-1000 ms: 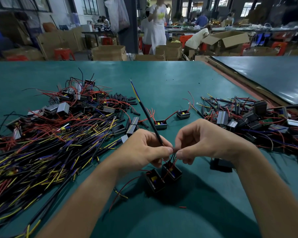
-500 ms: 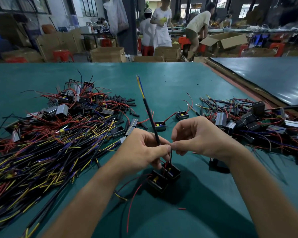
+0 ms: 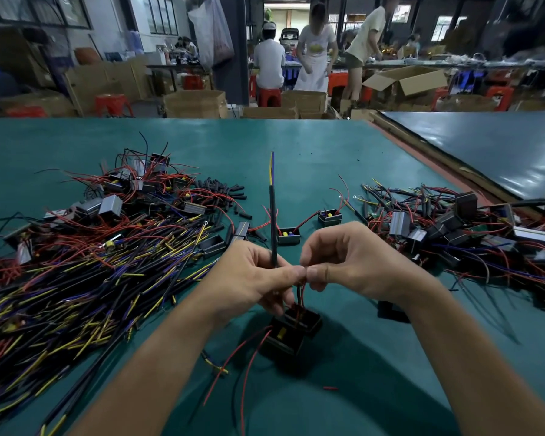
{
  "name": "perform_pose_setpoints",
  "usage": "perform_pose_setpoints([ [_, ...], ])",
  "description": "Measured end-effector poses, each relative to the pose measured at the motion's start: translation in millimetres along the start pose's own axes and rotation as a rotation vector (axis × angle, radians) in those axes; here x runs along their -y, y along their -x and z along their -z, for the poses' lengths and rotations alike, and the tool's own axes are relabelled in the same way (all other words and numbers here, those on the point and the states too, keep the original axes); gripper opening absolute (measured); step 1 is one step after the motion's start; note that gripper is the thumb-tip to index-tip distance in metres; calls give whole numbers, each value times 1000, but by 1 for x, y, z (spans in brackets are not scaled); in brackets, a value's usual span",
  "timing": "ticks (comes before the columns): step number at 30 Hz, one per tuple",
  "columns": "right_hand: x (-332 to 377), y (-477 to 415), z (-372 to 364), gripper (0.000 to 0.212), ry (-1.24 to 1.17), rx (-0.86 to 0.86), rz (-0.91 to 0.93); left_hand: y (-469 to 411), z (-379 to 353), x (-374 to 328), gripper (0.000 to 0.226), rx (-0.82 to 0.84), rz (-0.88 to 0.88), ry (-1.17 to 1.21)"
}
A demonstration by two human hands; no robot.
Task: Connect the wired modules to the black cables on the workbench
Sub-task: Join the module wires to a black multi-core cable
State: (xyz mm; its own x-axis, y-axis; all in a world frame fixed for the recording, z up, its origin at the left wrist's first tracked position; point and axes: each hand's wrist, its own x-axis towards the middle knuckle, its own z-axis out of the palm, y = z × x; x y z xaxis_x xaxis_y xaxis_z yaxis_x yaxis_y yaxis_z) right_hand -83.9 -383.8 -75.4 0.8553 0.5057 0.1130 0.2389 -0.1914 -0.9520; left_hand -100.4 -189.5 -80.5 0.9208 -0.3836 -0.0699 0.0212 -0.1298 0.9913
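Your left hand (image 3: 252,278) has its fingers curled round a black cable (image 3: 273,221) near its lower end. The cable stands almost straight up, with yellow and blue cores poking out the top. Your right hand (image 3: 353,262) is pinching thin red wires (image 3: 301,291) between thumb and forefinger, and your two thumb tips touch right at that spot. Can't tell how the wire ends and the cable end actually meet, since your fingers cover that bit.

The red wires drop into a black module (image 3: 304,316) just below your hands. A second module (image 3: 283,338) sits tight against it, with a yellow part showing inside and red leads trailing toward you. Not sure if the pair rests on the green table (image 3: 312,146) or hangs.

Past your hands, two loose modules (image 3: 288,236) lie near the cable, each with red leads. A cable heap (image 3: 76,294) with yellow and blue tips sits off to your left, and short black tubes (image 3: 221,190) are scattered at its far edge. A module heap (image 3: 453,228) tangled in wire is on your right. There's a dark block (image 3: 390,309) by your right wrist and a red scrap (image 3: 330,388) close to you.
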Motion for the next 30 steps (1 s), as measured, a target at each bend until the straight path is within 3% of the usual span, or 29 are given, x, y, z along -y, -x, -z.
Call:
perform_pose_setpoints([
  [10,-4,-4,1,14,1,-62,-72,-5,-4,10,10,-39,-10,-25],
  [13,-3,-2,3,3,-53,-74,-68,-6,-4,11,10,-69,-20,-4],
  [17,-1,3,9,15,-19,-45,-50,-6,-3,10,11,-55,-18,13],
  [24,0,0,2,9,177,-106,17,-5,-6,11,11,-74,-30,2],
  [30,1,2,5,19,80,-117,5,-6,-8,11,10,-78,-49,-5],
])
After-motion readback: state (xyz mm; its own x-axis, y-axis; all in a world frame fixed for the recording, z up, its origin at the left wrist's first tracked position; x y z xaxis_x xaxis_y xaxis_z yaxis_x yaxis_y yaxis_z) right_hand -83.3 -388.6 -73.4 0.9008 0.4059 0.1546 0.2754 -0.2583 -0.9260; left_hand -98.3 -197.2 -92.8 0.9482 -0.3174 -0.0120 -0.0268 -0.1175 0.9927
